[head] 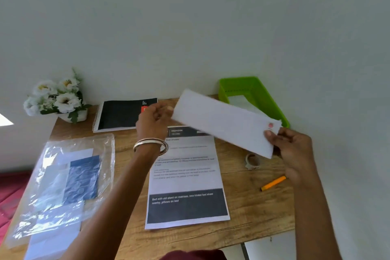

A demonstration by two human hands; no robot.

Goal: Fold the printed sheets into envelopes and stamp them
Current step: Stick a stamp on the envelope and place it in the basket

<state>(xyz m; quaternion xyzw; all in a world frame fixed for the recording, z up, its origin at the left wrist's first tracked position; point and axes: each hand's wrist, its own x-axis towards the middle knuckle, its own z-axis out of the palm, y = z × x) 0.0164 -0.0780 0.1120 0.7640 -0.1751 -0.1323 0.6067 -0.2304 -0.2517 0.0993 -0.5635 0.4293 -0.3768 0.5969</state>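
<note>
Now one white envelope (pixel 223 121) with a red stamp (pixel 270 125) hangs mid-frame above the table (pixel 253 207), left hand (pixel 153 121) pinching its left end, right hand (pixel 291 146) pinching the right. Below lies one printed sheet (pixel 186 177); right of it, one tape roll (pixel 252 161), one orange pen (pixel 273 183); upper right, one green tray (pixel 266 99).

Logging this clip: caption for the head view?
Both hands hold a stamped envelope above a printed sheet.

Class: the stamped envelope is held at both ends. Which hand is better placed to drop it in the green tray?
Probably the right hand: it grips the envelope at the stamped end, nearest the green tray. The left hand holds the far end, over the notebook.
</note>
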